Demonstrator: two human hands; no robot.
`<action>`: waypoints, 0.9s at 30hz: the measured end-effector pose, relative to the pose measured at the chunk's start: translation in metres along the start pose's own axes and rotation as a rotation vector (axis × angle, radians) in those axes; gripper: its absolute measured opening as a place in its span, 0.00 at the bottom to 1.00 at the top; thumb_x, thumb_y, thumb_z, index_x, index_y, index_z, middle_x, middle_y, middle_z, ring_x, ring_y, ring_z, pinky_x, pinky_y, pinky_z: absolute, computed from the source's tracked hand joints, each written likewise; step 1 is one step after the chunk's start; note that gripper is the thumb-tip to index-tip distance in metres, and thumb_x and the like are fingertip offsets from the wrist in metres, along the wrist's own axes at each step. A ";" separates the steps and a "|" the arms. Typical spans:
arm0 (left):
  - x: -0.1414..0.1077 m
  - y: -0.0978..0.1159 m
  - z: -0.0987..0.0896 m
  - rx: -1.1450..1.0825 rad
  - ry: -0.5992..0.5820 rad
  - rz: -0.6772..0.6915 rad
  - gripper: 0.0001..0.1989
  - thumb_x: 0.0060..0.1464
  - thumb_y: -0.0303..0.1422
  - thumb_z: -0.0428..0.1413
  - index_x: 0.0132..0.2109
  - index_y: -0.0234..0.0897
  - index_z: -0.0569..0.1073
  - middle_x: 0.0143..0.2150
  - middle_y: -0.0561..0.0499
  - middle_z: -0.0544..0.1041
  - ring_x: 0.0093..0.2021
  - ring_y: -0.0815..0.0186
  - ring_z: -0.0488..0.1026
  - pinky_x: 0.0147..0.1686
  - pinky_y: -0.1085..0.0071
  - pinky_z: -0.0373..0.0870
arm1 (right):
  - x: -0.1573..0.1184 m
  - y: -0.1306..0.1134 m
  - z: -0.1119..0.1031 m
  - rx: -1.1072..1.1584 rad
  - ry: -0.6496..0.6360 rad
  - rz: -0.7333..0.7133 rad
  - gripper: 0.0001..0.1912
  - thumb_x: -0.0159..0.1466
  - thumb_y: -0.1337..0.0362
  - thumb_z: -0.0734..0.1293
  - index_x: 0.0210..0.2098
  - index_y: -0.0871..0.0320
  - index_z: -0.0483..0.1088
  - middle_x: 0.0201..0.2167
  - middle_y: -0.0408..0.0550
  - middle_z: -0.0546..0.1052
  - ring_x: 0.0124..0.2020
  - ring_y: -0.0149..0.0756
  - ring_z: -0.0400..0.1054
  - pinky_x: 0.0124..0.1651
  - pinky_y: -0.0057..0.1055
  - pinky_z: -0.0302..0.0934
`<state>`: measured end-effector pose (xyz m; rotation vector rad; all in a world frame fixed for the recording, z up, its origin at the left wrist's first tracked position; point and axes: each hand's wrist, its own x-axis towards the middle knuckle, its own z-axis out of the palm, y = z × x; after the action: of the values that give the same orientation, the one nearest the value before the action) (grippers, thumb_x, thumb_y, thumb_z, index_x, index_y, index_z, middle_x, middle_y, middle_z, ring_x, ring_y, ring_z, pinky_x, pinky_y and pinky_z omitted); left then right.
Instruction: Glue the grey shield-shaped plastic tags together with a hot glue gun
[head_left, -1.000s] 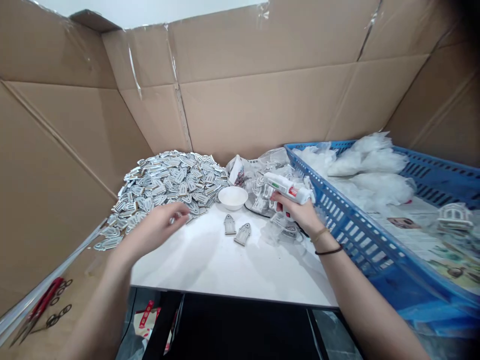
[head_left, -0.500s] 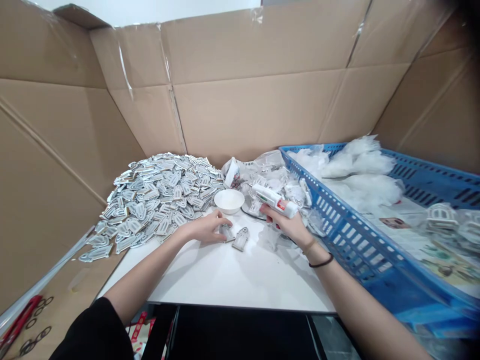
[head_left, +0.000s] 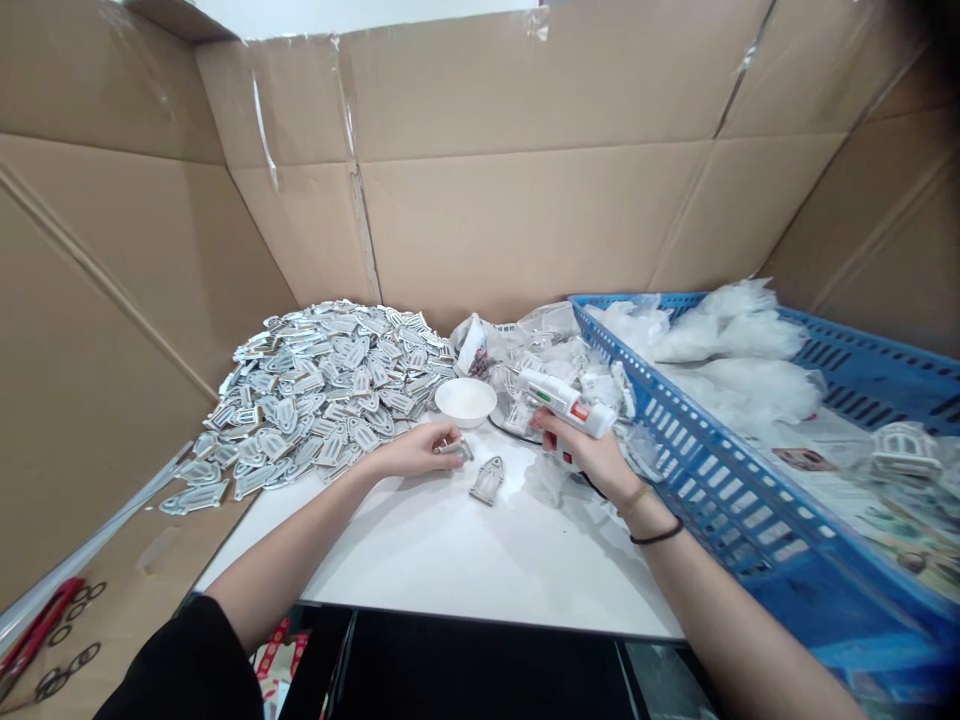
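My left hand (head_left: 424, 450) pinches a small arched grey-and-white piece (head_left: 454, 450), tilted on edge just above the white table (head_left: 450, 560). A similar arched piece (head_left: 488, 481) lies flat on the table to its right. My right hand (head_left: 589, 450) is wrapped round the handle of a white glue gun (head_left: 564, 400), whose nozzle points left and away from me. Between the hands, a little farther back, stands a white bowl (head_left: 466, 402). A large heap of the arched pieces (head_left: 337, 385) rises at the left.
A blue plastic crate (head_left: 697, 460) holding clear plastic bags (head_left: 739, 340) stands at the right. Bagged pieces (head_left: 570, 355) lie against it. Cardboard walls (head_left: 525, 220) enclose the table. Red-handled scissors (head_left: 41, 630) and several dark rings (head_left: 75, 625) lie at the lower left.
My left hand has lifted the arched piece off the table and tipped it on edge. The glue gun has shifted slightly right in the picture, as the view moved.
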<state>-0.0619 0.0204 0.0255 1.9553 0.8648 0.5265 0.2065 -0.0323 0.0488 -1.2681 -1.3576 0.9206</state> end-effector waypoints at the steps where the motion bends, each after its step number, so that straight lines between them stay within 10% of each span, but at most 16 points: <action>1: 0.001 0.001 0.005 -0.174 0.062 -0.018 0.21 0.51 0.47 0.65 0.40 0.37 0.68 0.34 0.55 0.69 0.32 0.70 0.67 0.32 0.74 0.62 | 0.000 0.000 0.000 0.009 -0.002 -0.004 0.16 0.55 0.49 0.71 0.25 0.56 0.71 0.17 0.42 0.70 0.19 0.30 0.58 0.22 0.29 0.53; 8: 0.004 0.013 0.047 -0.973 0.409 -0.218 0.12 0.64 0.38 0.56 0.41 0.38 0.62 0.41 0.47 0.77 0.25 0.72 0.70 0.21 0.76 0.62 | -0.005 0.000 0.006 0.003 -0.028 -0.021 0.15 0.57 0.49 0.70 0.26 0.53 0.72 0.18 0.44 0.71 0.20 0.33 0.60 0.23 0.31 0.55; 17: -0.006 0.025 0.044 -1.135 0.446 -0.163 0.11 0.67 0.30 0.49 0.54 0.35 0.68 0.38 0.48 0.72 0.28 0.70 0.68 0.23 0.76 0.66 | -0.008 0.007 0.014 0.039 -0.097 0.014 0.16 0.57 0.48 0.71 0.27 0.55 0.72 0.18 0.42 0.70 0.20 0.31 0.58 0.25 0.30 0.52; 27: -0.006 0.011 0.049 -1.031 0.385 -0.152 0.13 0.57 0.36 0.66 0.46 0.36 0.76 0.51 0.41 0.79 0.42 0.64 0.80 0.47 0.69 0.78 | -0.011 0.007 0.018 0.016 -0.142 0.008 0.16 0.58 0.48 0.70 0.28 0.54 0.73 0.18 0.42 0.70 0.19 0.32 0.60 0.24 0.30 0.53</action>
<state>-0.0302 -0.0156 0.0105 0.8536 0.7353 1.0251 0.1895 -0.0400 0.0367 -1.2157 -1.4530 1.0415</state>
